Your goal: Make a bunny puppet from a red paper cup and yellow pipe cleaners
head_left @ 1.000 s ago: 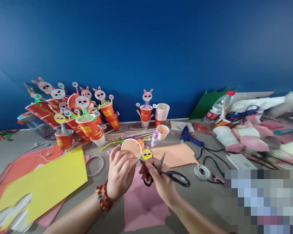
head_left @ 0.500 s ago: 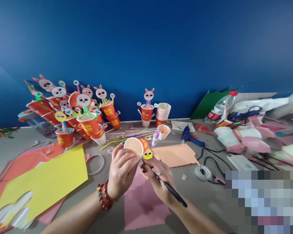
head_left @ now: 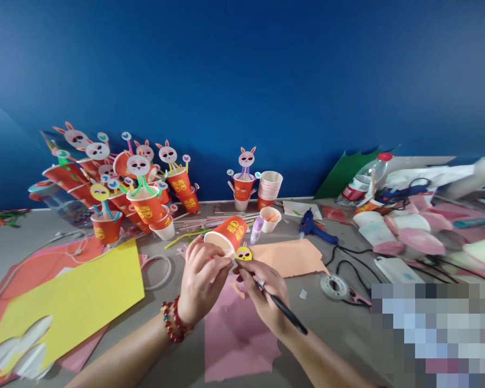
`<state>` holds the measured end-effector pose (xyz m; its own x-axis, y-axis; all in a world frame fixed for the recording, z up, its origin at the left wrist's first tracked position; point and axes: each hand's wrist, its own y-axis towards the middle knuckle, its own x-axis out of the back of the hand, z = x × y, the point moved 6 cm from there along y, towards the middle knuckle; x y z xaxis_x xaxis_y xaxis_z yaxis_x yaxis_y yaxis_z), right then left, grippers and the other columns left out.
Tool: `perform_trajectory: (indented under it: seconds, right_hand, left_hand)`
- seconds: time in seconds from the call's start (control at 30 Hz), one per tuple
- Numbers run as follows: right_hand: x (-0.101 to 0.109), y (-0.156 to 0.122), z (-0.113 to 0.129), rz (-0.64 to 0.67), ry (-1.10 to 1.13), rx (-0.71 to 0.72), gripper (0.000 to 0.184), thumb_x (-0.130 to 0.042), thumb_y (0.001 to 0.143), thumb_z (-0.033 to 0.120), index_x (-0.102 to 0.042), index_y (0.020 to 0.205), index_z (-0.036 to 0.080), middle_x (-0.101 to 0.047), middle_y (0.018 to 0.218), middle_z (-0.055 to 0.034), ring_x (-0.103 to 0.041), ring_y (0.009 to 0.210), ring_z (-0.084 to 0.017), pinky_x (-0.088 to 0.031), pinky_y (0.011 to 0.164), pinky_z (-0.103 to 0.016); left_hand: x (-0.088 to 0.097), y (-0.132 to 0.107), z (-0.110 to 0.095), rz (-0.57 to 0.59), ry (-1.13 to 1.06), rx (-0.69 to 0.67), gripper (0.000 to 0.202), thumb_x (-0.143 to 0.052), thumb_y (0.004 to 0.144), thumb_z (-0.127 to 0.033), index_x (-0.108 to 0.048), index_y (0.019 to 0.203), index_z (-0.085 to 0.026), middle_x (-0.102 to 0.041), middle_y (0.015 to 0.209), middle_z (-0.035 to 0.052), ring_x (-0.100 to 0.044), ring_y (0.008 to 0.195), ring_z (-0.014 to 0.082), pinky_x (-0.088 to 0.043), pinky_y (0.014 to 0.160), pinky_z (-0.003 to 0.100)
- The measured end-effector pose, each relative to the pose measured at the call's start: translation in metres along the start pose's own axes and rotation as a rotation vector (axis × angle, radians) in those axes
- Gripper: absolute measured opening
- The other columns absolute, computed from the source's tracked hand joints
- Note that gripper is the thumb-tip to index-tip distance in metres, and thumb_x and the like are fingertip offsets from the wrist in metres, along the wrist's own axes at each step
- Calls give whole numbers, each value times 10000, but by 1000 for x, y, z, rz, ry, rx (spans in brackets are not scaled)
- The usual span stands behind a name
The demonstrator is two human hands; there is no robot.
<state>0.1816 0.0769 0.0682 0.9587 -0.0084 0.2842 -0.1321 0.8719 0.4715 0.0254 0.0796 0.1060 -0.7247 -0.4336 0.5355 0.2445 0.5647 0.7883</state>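
Note:
My left hand [head_left: 202,269], wearing a red bead bracelet, grips the rim of an orange paper cup [head_left: 233,230] with yellow print. The cup lies tilted in the air, its mouth towards me. Close against the rim is a yellow paper rabbit face [head_left: 243,253], pinched by the fingertips of my right hand [head_left: 269,291]. A black pen [head_left: 289,313] also sits in that hand, its back end pointing down to the right. My fingertips hide where the face and cup meet. Pink paper [head_left: 240,339] lies beneath both hands.
Rabbit-faced cup figures [head_left: 145,207] crowd the back left, with another figure [head_left: 243,186] beside stacked cups [head_left: 270,188]. A glue stick [head_left: 256,230], small cup [head_left: 270,220], blue glue gun [head_left: 317,229], tape roll [head_left: 334,286] and yellow sheet [head_left: 92,296] lie around.
The cup has turned in my left hand, so more of its printed side shows and less of its mouth. The rabbit face has tipped slightly and its ears now show.

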Motion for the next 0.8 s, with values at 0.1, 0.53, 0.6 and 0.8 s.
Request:
perform_trajectory:
  seconds: [0.1,0.53,0.6,0.8]
  right_hand:
    - [2,3,10,4,-169,164,198,-544,983,235,-692,1115,237,-751,847,-75,-713,760,-222,-553,703,-331]
    - [-7,-5,-6,62,36,-68,216,-474,1032,322,-671,1042,234,-738,859,-62,-708,770,-201,-544,672,-293]
    - [-10,-8,-12,53,145,-165,255,-471,1036,370,-674,984,226,-732,840,-58,-700,720,-188,-538,632,-281]
    - [-8,-3,-10,57,28,-113,223,-467,1037,326,-668,1017,230,-735,840,-52,-700,734,-189,-520,673,-281]
  left_hand:
    - [-1,2,-1,25,-12,11,118,-607,904,-114,-616,907,-232,-733,864,15,-675,825,182,-480,954,442]
    - [-2,1,-6,14,-34,-85,150,-606,886,-68,-617,894,-217,-737,843,35,-662,819,191,-516,812,369]
    - [-4,0,-6,13,-37,-93,158,-610,880,-61,-622,880,-218,-742,846,34,-660,829,193,-515,833,378]
    - [-12,-7,8,21,-215,171,84,-626,905,-123,-640,889,-205,-732,861,34,-681,814,174,-530,759,304]
